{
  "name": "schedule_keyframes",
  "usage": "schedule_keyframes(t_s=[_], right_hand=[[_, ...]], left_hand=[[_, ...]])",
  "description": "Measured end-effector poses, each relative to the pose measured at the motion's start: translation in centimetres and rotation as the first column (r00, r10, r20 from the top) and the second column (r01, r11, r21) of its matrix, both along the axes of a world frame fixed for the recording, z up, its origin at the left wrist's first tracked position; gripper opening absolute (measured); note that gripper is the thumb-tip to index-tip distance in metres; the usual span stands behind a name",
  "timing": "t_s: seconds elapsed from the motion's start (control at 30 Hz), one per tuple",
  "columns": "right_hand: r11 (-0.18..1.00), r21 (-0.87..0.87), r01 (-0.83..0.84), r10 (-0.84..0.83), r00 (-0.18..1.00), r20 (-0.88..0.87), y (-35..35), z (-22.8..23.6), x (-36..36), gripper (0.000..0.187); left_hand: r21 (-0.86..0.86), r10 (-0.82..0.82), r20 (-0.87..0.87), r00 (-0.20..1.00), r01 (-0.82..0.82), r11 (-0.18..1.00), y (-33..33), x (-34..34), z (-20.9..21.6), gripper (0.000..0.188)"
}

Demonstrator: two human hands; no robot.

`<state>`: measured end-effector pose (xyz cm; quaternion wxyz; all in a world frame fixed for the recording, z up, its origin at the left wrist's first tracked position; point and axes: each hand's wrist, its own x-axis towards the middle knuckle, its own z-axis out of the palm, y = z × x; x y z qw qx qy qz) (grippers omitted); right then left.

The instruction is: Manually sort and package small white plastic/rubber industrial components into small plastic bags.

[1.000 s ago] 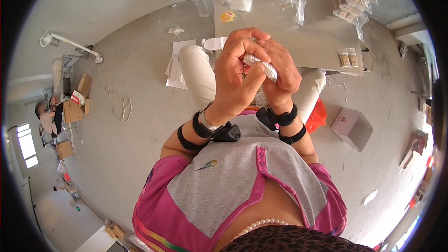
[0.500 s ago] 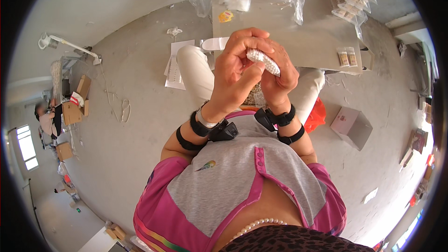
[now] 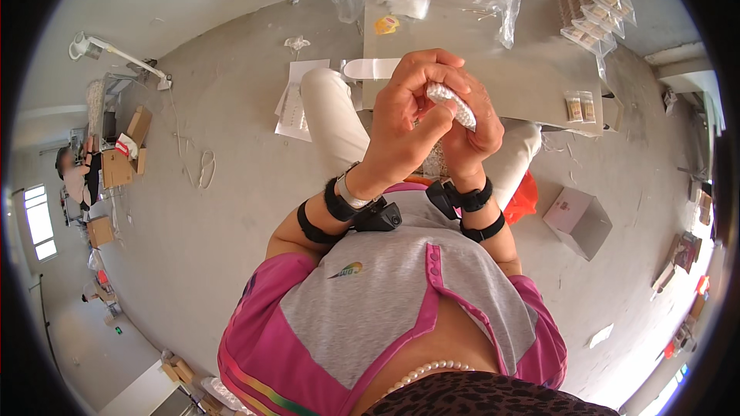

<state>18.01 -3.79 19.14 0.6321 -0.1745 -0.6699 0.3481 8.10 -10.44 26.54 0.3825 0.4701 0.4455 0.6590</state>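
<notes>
In front of my chest, above my lap, a bundle of cotton swabs [image 3: 464, 112] shows its packed white tips. My left hand [image 3: 405, 119] is closed on the bundle from the left, its thumb pressed against the tips. Around the right side my right hand [image 3: 478, 119] wraps the same bundle, and the fingers of both hands meet over its top. The hands hide the bundle's sticks. Below them, a heap of loose swabs [image 3: 433, 163] shows partly between my legs.
Ahead stands a grey table [image 3: 493, 69] bearing clear bags [image 3: 505, 11], a yellow packet [image 3: 386, 25] and small packs of swabs [image 3: 580, 106]. More packs [image 3: 597, 27] are stacked far right. Paper sheets [image 3: 297, 104] lie left of my knee; an open box [image 3: 578, 222] sits on the floor at right.
The whole view has shifted slightly, so the table and my hands appear a little farther right. Both hands keep their hold on the bundle, with hardly any change in grip.
</notes>
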Motion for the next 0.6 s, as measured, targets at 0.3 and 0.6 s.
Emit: schedule_keyframes(t_s=[0.3,0.6], right_hand=[[0.998,0.069,0.003,-0.005,1.0,0.026,0.0,0.7,0.2,0.04],[0.986,0.163,0.043,-0.051,0.998,0.042,0.2,1.8,0.3,0.039]], left_hand=[[0.044,0.005,0.009,1.0,-0.006,0.999,-0.1,-0.1,-0.1,0.024],[0.044,-0.024,0.071,0.997,0.021,0.999,-0.3,0.2,0.2,0.024]])
